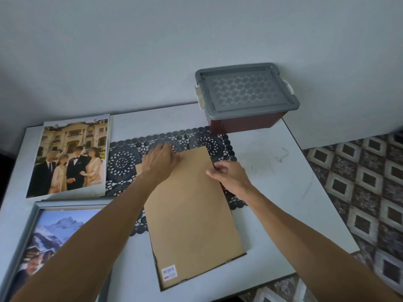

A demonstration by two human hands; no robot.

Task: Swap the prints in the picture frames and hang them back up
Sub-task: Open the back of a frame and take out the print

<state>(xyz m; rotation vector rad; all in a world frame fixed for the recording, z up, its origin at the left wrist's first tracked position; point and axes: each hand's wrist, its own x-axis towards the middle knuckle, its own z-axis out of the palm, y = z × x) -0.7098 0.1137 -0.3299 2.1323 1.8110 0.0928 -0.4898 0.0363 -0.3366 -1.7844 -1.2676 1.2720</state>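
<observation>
Reaching forward, the left hand [162,162] lies flat on a brown cardboard backing board [192,214]; the right hand [229,177] pinches its right edge. White barcode sticker [169,272], text illegible.

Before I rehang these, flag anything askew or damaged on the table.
The brown backing board looks unseated: the left hand rests on its far corner, the right hand pinches its side edge, and dark frame shows only near its label. Dark scribble marks mar the white table.
</observation>
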